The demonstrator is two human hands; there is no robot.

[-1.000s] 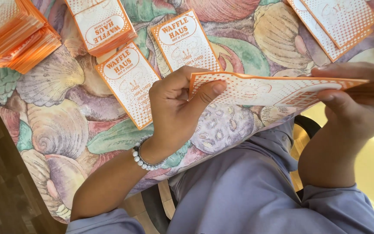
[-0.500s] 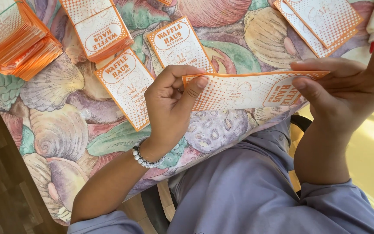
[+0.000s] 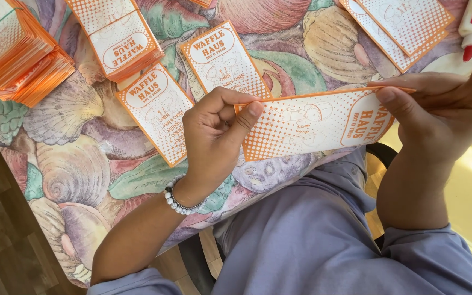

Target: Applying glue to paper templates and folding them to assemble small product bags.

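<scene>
Flat orange-and-white printed paper sleeve (image 3: 312, 123) is held up off the counter (image 3: 72, 164), just above its near edge and over the lap, spanning both hands. Left hand (image 3: 214, 136): grip closed, thumb and curled fingers pinching the sleeve's left end. Right hand (image 3: 438, 114): grip closed on the right end, thumb on the printed face, fingers behind. Risks, as judged: thin stock w/ a pinch at each end, so uneven pull could crease or tear it along the top edge; if one grip slackens, the sleeve prob. swings down and drops to the lap or floor, since it hangs past the counter edge. Surroundings: two loose sleeves (image 3: 157, 117) lie flat on the shell-pattern cloth just beyond the left hand, close enough that a knuckle could nudge them. Stack of sleeves (image 3: 118, 38) behind those; taller orange-edged stack (image 3: 17, 52) at far left, leaning, could slide if bumped. More sleeves (image 3: 405, 27) top right, near the right hand; a white and red item at the top-right corner is too cropped to identify. Bead bracelet (image 3: 178, 202) on left wrist, clear of the paper.
</scene>
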